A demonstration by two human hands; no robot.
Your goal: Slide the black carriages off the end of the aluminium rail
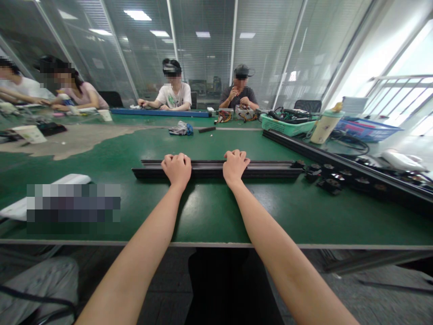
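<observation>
A long black channel-shaped bar point(208, 170) lies crosswise on the green table in front of me. My left hand point(177, 169) grips it left of its middle, fingers curled over the far edge. Right of the middle, my right hand point(236, 166) holds the same bar in a like way, with its fingertips partly hidden behind the far side. Close to the bar's right end sit several small black parts point(331, 183), too dark to make out well.
A longer black rail point(324, 155) slants along the right side. Behind it stand a green basket point(287, 126) of cables and a pale bottle point(326, 126). A crumpled cloth point(181, 128) lies beyond the bar. Several people sit across the table point(209, 216).
</observation>
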